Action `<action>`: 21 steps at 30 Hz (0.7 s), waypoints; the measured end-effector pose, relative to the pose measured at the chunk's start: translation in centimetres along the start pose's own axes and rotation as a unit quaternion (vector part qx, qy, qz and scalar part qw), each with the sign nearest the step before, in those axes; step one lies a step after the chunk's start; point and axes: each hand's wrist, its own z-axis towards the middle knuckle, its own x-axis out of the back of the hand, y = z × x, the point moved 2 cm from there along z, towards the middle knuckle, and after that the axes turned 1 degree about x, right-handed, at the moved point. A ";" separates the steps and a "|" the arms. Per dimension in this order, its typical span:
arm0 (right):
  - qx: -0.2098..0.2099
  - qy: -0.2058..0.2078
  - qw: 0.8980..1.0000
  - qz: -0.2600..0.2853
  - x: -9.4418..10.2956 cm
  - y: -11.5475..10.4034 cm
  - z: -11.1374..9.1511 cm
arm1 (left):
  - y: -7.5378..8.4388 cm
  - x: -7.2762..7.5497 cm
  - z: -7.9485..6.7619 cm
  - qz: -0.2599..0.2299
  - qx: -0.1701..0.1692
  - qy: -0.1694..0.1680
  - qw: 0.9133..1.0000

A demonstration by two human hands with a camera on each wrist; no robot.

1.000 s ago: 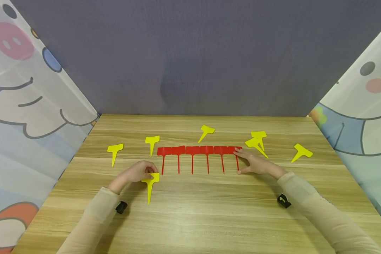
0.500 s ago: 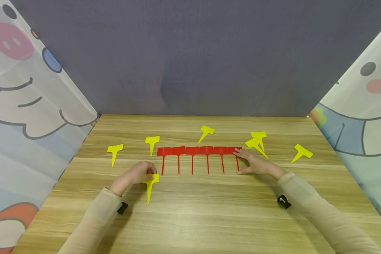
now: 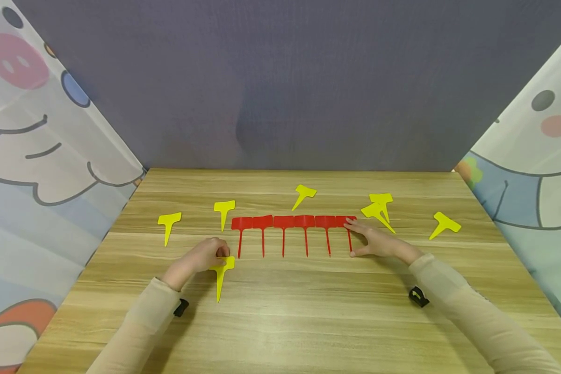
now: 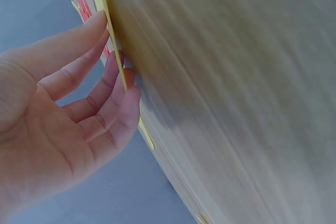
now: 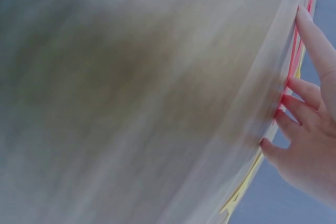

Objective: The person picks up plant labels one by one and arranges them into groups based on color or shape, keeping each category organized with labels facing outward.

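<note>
The yellow T-shaped tag [image 3: 221, 275] in your left hand [image 3: 204, 256] sits just in front of the left end of the red row, its head away from you and its point toward you; you pinch it by the head's left part between thumb and fingers, and I cannot tell whether it touches the table. Since a second ago you have drawn it very slightly nearer to yourself, with your left wrist shifting a little too. Your right hand [image 3: 374, 241] has stayed where it was, its fingers spread, fingertips on the head of the rightmost red tag [image 3: 340, 221] and thumb beside that tag's lower stem. The six red tags stand as they did, heads side by side in a line, stems toward you, the leftmost red tag [image 3: 241, 223] nearest your pinch. Around the row the loose yellow tags are unmoved: two at the left [image 3: 170, 218], one beyond the row [image 3: 304, 194], an overlapping pair [image 3: 381, 198] past your right hand and one at the far right [image 3: 443, 224]. All these lie on the wood-grained table [image 3: 299, 322], with a grey panel [image 3: 280, 83] behind it.
</note>
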 end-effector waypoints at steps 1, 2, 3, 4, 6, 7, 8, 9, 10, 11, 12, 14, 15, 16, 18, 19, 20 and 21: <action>0.001 0.001 1.000 -0.002 0.0 0.0 0.0 | 0.0 0.0 0.0 0.004 -0.002 0.002 1.000; 0.003 0.003 1.000 -0.004 0.0 0.0 0.0 | 0.0 0.0 0.0 0.008 -0.004 0.004 1.000; 0.005 0.004 1.000 -0.005 0.0 0.0 0.0 | 0.0 0.0 -0.1 0.012 -0.005 0.007 1.000; 0.007 0.005 1.000 -0.005 0.0 0.1 0.0 | 0.0 0.0 -0.1 0.018 -0.006 0.010 1.000; 0.009 0.007 1.000 -0.002 0.0 0.1 -0.1 | 0.0 0.0 -0.1 0.026 -0.007 0.015 1.000; 0.008 0.007 1.000 0.000 0.0 0.0 -0.1 | 0.0 0.1 -0.2 0.028 -0.009 0.017 0.999; 0.007 0.007 1.000 0.003 0.0 0.0 0.0 | -0.1 0.1 -0.2 0.025 -0.007 0.021 0.999; 0.007 0.007 1.000 0.003 0.0 -0.1 -0.1 | -0.2 0.1 -0.3 0.021 -0.005 0.024 0.999; 0.005 0.007 1.000 0.005 0.0 -0.1 -0.1 | -0.4 0.1 -0.3 0.013 -0.005 0.026 1.000; 0.006 0.008 1.000 0.004 0.0 -0.1 -0.1 | -0.6 0.1 -0.4 0.005 -0.007 0.029 1.000; 0.006 0.009 1.000 0.002 0.0 -0.1 -0.1 | -0.7 0.1 -0.4 -0.003 -0.008 0.033 0.999; 0.007 0.010 1.000 -0.004 -0.1 -0.1 -0.1 | -1.1 0.2 -0.6 -0.020 -0.010 0.038 0.999; 0.008 0.011 1.000 -0.006 -0.1 0.0 -0.1 | -1.3 0.3 -0.7 -0.025 -0.012 0.040 0.999; 0.008 0.011 1.000 -0.003 -0.1 0.0 -0.1 | -1.5 0.4 -0.8 -0.029 -0.015 0.041 0.999; 0.011 0.014 1.000 0.004 -0.1 0.0 -0.1 | -1.8 0.7 -1.0 -0.032 -0.018 0.042 0.998; 0.017 0.017 1.000 0.006 -0.1 0.0 -0.2 | -1.9 0.8 -1.1 -0.031 -0.018 0.042 0.998; 0.022 0.020 1.000 0.010 -0.1 -0.1 -0.2 | -2.0 1.0 -1.2 -0.031 -0.017 0.043 0.998; 0.030 0.023 0.999 0.011 -0.1 -0.1 -0.3 | -2.0 1.1 -1.3 -0.031 -0.016 0.044 0.998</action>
